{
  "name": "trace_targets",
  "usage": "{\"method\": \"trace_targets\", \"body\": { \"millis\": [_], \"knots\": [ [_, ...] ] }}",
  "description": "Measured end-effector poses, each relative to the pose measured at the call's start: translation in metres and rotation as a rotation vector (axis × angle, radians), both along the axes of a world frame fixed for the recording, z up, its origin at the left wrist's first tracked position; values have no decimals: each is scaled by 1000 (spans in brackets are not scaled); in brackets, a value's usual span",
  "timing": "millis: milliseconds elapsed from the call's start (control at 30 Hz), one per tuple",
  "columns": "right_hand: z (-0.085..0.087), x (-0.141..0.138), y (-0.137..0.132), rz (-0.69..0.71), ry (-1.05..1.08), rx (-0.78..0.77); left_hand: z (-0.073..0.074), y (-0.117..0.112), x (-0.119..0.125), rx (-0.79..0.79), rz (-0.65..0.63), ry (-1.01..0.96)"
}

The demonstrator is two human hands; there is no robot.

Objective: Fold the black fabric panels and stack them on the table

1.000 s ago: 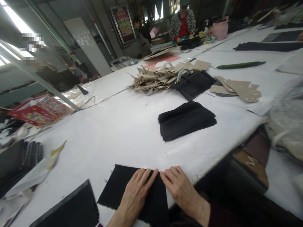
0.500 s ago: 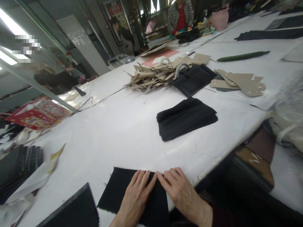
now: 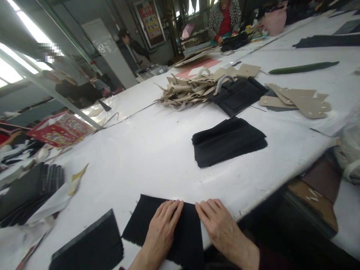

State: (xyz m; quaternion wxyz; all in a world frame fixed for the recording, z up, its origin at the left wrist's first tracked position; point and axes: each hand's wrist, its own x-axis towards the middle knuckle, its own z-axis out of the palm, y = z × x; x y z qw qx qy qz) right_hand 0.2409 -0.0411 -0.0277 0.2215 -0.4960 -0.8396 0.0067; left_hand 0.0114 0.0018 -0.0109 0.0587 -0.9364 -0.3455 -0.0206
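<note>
Currently both bare hands are on a black cloth (image 3: 188,232) lying at the near edge of the white table (image 3: 135,157). Left hand (image 3: 160,230) rests flat on top, fingers stretched and close together, tips at the cloth's far edge; pressing down, nothing gripped. Right hand (image 3: 221,225) sits at the far right corner, fingers bent and bunched, tips at the edge; can't tell if they pinch the fabric. Gap between the two hands, cloth showing there. Dark folded panel (image 3: 90,242) just left of the cloth. Farther up, a pile of black cloths (image 3: 229,142), then a black handbag (image 3: 239,95) beside a heap of tan strips (image 3: 185,92). Tan cut pieces (image 3: 298,99) right of the handbag, cucumber (image 3: 303,68) beyond those. Co-worker (image 3: 226,22) in checked jacket and red top at the far side.
</note>
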Motion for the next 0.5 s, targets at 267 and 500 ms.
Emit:
{"method": "trace_targets", "body": {
  "millis": [267, 500],
  "knots": [
    [1, 5, 1, 28, 9, -12, 13, -2, 8, -92, 32, 73],
    [11, -7, 8, -10, 47, -97, 12, -7, 9, -98, 60, 38]
  ]
}}
